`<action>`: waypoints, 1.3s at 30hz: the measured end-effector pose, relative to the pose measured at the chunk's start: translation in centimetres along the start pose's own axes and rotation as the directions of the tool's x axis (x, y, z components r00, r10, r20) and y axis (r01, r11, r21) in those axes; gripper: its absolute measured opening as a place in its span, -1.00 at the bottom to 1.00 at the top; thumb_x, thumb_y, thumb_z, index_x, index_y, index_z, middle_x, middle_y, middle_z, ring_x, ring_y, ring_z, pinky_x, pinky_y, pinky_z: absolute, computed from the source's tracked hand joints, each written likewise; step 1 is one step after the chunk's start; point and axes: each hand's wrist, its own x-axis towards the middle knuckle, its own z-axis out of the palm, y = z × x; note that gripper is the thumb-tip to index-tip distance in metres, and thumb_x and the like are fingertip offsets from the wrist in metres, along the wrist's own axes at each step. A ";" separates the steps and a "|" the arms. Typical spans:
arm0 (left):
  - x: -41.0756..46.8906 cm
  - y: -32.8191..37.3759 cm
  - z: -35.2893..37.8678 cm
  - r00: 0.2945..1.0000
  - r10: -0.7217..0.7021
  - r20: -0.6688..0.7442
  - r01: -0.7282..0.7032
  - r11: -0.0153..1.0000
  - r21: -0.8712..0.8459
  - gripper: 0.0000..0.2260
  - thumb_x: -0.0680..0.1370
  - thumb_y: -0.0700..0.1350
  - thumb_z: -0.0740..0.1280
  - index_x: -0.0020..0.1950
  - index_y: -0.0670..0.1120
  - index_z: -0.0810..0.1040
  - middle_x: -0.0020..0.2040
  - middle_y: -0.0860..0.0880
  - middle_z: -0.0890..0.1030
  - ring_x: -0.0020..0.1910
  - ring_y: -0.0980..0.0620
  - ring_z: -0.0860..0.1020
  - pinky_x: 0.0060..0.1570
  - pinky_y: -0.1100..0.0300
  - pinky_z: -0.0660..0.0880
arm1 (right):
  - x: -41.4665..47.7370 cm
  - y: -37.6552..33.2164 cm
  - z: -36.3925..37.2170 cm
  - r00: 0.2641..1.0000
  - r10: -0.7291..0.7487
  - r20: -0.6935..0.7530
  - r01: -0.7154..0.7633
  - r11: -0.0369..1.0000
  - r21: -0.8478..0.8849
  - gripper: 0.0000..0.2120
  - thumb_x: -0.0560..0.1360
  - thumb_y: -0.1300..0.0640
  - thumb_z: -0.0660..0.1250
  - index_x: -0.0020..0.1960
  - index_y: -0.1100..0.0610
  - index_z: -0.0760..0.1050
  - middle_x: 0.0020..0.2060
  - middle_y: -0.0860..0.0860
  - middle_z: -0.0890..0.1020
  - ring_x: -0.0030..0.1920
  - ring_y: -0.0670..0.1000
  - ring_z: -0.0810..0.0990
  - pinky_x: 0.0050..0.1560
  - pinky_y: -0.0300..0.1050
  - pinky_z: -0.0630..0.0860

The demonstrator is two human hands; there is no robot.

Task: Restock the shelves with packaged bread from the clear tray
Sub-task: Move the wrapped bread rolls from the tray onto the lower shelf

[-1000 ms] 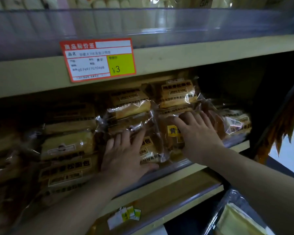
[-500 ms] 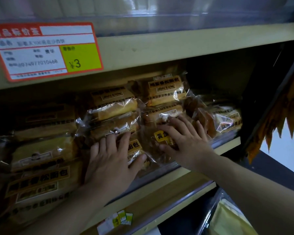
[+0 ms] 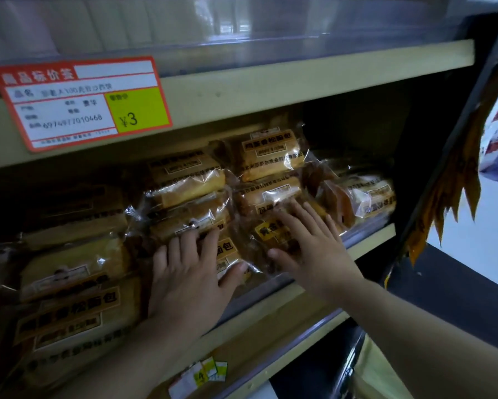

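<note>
Several clear-wrapped bread packages with yellow labels are stacked on the middle shelf. My left hand lies flat, fingers spread, on the front of a package at the bottom of the middle stack. My right hand presses flat on the neighbouring package with a yellow label. Neither hand grips anything. More packages sit above and further right. Low at the right, a yellowish pack in a clear tray is partly hidden by my right forearm.
The upper shelf edge carries a red and yellow price tag reading ¥3. Dim bread stacks fill the left side. An orange fringe hangs along the dark right post. Small tags stick to the lower shelf rail.
The view has shifted to the right and a little closer. Both hands stay flat on the same two packages, barely moved.
</note>
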 end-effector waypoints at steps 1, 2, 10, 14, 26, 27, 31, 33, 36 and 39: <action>-0.2 0.2 -0.2 1.000 0.014 -0.023 -0.014 1.000 -0.001 -0.41 0.49 0.31 0.08 0.31 -0.09 0.43 0.12 -0.18 0.47 0.06 -0.17 0.43 0.03 -0.10 0.32 | -1.2 -0.1 0.0 1.000 0.014 -0.023 -0.014 1.000 0.021 -0.37 0.48 -0.37 -0.01 0.48 -0.25 -0.11 0.48 -0.20 -0.15 0.47 -0.13 -0.32 0.47 0.06 -0.27; -0.4 0.4 -0.4 0.998 0.037 -0.058 -0.037 0.999 -0.002 -0.45 0.49 0.27 0.15 0.29 -0.10 0.43 0.12 -0.19 0.47 0.07 -0.18 0.42 0.04 -0.11 0.29 | -2.6 0.0 0.1 0.999 0.011 -0.043 -0.010 1.000 0.022 -0.39 0.50 -0.36 -0.03 0.48 -0.23 -0.10 0.49 -0.19 -0.14 0.48 -0.14 -0.30 0.48 0.05 -0.24; -4.1 8.9 0.9 0.924 0.363 -0.122 -0.381 0.903 -0.199 -0.51 0.40 0.12 0.30 0.27 -0.06 0.42 0.17 -0.12 0.37 0.13 -0.14 0.37 0.07 -0.06 0.18 | -12.6 4.7 1.2 0.991 0.132 -0.037 -0.133 0.991 -0.021 -0.46 0.52 -0.27 -0.01 0.47 -0.17 0.06 0.49 -0.18 0.10 0.50 -0.15 -0.08 0.50 0.03 -0.06; -6.3 13.4 4.3 0.833 0.546 0.087 -0.499 0.811 -0.305 -0.55 0.44 0.16 0.21 0.26 0.00 0.38 0.19 -0.09 0.37 0.18 -0.10 0.34 0.12 -0.04 0.13 | -17.3 7.1 1.6 0.964 0.267 0.005 -0.267 0.964 -0.019 -0.45 0.49 -0.27 -0.02 0.43 -0.13 0.18 0.45 -0.18 0.20 0.48 -0.11 0.08 0.48 -0.05 -0.04; -14.4 19.6 15.4 0.263 0.822 0.505 -0.655 0.536 -0.532 -0.53 0.56 0.01 0.23 0.43 -0.01 0.20 0.35 -0.05 0.24 0.31 -0.08 0.25 0.30 0.02 0.21 | -32.4 10.9 5.0 0.721 0.650 0.238 -0.663 0.748 -0.032 -0.55 0.48 -0.08 0.28 0.33 -0.05 0.27 0.23 -0.07 0.37 0.19 -0.03 0.38 0.17 -0.14 0.39; -15.1 19.7 16.0 0.236 0.820 0.522 -0.648 0.533 -0.545 -0.54 0.55 -0.01 0.24 0.42 -0.01 0.21 0.35 -0.05 0.25 0.30 -0.07 0.27 0.29 0.02 0.23 | -33.4 10.8 5.6 0.709 0.641 0.294 -0.662 0.749 -0.037 -0.54 0.46 -0.07 0.30 0.32 -0.07 0.27 0.23 -0.08 0.38 0.19 -0.04 0.38 0.18 -0.13 0.40; -16.8 20.5 18.3 0.166 0.802 0.574 -0.646 0.528 -0.551 -0.51 0.52 -0.05 0.31 0.41 -0.02 0.24 0.35 -0.05 0.29 0.33 -0.06 0.28 0.31 0.02 0.22 | -36.8 10.7 8.5 0.630 0.581 0.516 -0.630 0.771 -0.098 -0.25 0.35 -0.11 0.42 0.41 -0.09 0.10 0.35 -0.07 0.31 0.29 -0.01 0.32 0.30 -0.02 0.35; -17.1 21.0 19.5 0.148 0.793 0.591 -0.661 0.524 -0.538 -0.47 0.51 -0.06 0.33 0.43 -0.02 0.22 0.38 -0.06 0.26 0.37 -0.06 0.25 0.34 0.01 0.20 | -37.9 10.7 9.8 0.592 0.575 0.565 -0.624 0.770 -0.129 -0.13 0.32 -0.08 0.46 0.45 -0.09 0.01 0.39 -0.04 0.28 0.33 0.00 0.29 0.33 -0.02 0.33; -17.6 21.8 21.1 0.131 0.788 0.602 -0.675 0.515 -0.529 -0.39 0.47 -0.14 0.37 0.45 0.02 0.17 0.42 -0.05 0.25 0.40 -0.06 0.21 0.36 -0.04 0.18 | -38.7 10.7 11.3 0.605 0.613 0.508 -0.668 0.738 -0.096 -0.11 0.32 -0.10 0.46 0.46 -0.09 -0.01 0.41 -0.05 0.27 0.36 0.00 0.26 0.35 -0.03 0.31; -18.2 21.9 22.7 0.132 0.775 0.619 -0.648 0.540 -0.538 -0.31 0.44 -0.12 0.43 0.43 0.11 0.10 0.44 -0.02 0.26 0.42 -0.04 0.20 0.39 -0.12 0.12 | -38.9 11.1 12.3 0.613 0.630 0.477 -0.678 0.730 -0.093 -0.05 0.30 -0.15 0.47 0.48 -0.06 -0.03 0.43 -0.03 0.26 0.39 0.01 0.25 0.39 0.00 0.24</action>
